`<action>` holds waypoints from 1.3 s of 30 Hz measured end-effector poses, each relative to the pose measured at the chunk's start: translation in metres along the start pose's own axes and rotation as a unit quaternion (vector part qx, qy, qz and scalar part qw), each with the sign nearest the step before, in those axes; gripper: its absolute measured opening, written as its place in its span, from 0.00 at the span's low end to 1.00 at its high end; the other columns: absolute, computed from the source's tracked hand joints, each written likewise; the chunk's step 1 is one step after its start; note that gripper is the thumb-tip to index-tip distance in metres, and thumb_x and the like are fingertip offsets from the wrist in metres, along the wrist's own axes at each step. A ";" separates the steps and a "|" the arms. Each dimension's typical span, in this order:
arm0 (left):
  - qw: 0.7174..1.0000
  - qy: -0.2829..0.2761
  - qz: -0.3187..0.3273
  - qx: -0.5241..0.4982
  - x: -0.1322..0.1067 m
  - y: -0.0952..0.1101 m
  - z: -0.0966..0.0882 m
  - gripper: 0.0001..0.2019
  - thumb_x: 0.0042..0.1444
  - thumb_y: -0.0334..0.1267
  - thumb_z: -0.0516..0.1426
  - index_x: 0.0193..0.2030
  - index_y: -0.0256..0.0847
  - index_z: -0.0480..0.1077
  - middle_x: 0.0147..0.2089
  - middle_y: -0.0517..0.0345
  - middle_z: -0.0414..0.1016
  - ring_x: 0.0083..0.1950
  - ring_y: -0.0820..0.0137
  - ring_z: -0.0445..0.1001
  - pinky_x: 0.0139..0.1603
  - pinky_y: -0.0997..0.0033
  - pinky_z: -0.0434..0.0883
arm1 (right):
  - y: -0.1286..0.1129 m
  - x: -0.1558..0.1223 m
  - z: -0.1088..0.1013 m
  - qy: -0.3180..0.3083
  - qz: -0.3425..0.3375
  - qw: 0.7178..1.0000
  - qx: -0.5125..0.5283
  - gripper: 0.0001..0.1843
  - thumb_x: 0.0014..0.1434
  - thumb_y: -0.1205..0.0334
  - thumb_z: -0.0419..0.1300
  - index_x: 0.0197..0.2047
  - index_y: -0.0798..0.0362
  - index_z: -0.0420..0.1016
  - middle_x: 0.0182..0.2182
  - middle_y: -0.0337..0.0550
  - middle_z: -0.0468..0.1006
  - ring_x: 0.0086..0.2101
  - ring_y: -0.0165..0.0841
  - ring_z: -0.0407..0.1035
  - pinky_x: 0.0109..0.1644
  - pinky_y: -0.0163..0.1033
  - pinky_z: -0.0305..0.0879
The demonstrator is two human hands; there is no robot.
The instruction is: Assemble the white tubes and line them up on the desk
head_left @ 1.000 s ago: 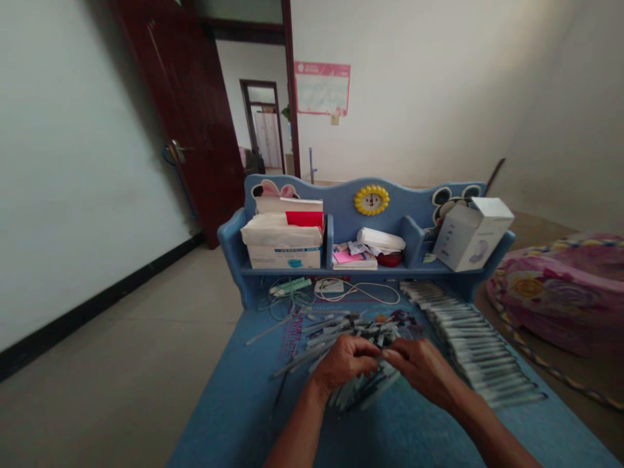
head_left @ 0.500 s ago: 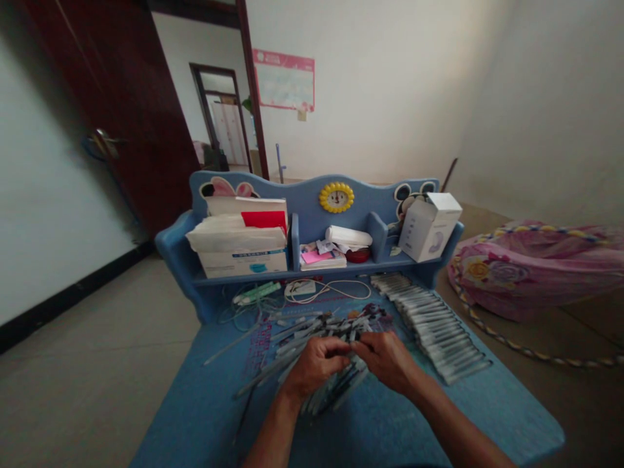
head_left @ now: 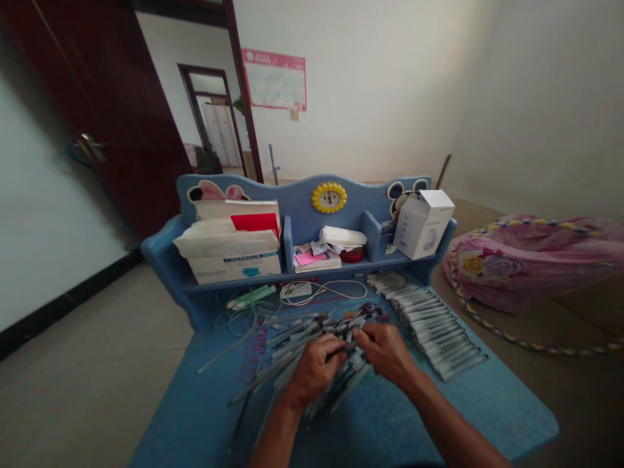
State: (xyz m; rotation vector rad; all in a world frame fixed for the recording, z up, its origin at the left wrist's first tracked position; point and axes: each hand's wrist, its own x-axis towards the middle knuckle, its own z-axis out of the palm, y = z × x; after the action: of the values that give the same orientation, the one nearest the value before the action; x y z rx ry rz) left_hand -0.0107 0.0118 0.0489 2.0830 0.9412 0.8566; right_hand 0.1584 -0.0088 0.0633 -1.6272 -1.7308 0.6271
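Note:
A heap of loose pen parts and pens (head_left: 287, 348), grey and see-through with some dark pieces, covers the middle of the blue desk (head_left: 390, 422). Over its near side my left hand (head_left: 316, 367) is closed, thumb and fingers around a slim pen (head_left: 350, 348). My right hand (head_left: 385, 351) sits just to the right, with thumb and forefinger pinched at the pen's other end; its tip is too small to make out. Right of the hands, many clear pens (head_left: 431, 325) with dark ends lie side by side in a slanting row.
Along the desk's back runs a blue shelf (head_left: 287, 276) with a mask box (head_left: 238, 266), papers, a white roll (head_left: 344, 235) and a white carton (head_left: 423, 227). A white cable (head_left: 336, 292) and a green-white item (head_left: 253, 297) lie before it. A pink fabric basket (head_left: 507, 279) stands right.
My right hand has drawn slightly apart from the left, and a dark piece now shows between them. The whole view has shifted a little. The pen row looks the same.

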 end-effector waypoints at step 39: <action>0.951 0.261 -0.126 -0.111 0.039 -0.019 -0.021 0.11 0.44 0.41 0.61 0.33 0.37 0.76 0.25 0.60 0.75 0.27 0.70 0.70 0.30 0.74 0.67 | 0.074 0.005 -0.008 -0.017 0.096 0.992 -0.084 0.07 0.51 0.65 0.55 0.29 0.52 0.75 0.22 0.40 0.74 0.27 0.34 0.69 0.30 0.34 0.56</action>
State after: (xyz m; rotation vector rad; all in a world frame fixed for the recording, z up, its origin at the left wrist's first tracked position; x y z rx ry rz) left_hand -0.0136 0.0588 0.0565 1.5247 1.2825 1.3373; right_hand 0.2137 0.0033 0.0149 -1.9277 -1.7030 0.6145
